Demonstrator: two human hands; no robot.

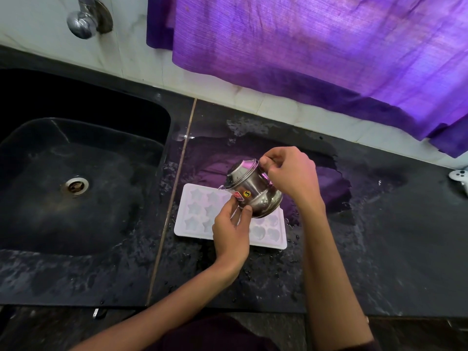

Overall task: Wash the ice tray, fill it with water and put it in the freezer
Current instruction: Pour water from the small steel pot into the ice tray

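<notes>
A white ice tray (195, 214) with star and heart moulds lies flat on the wet black counter, just right of the sink. Over its middle a small steel pot (250, 190) is tipped toward the left, mouth down over the star cells. My right hand (291, 176) grips the pot's rim from the right. My left hand (231, 229) holds the pot's belly from below with thumb and fingers, covering part of the tray.
A black sink (76, 160) with a round drain fills the left; a chrome tap (81, 21) sticks out of the wall above it. A purple curtain (304, 46) hangs at the back right. A white game controller (461, 177) lies at the counter's right edge. Water is puddled around the tray.
</notes>
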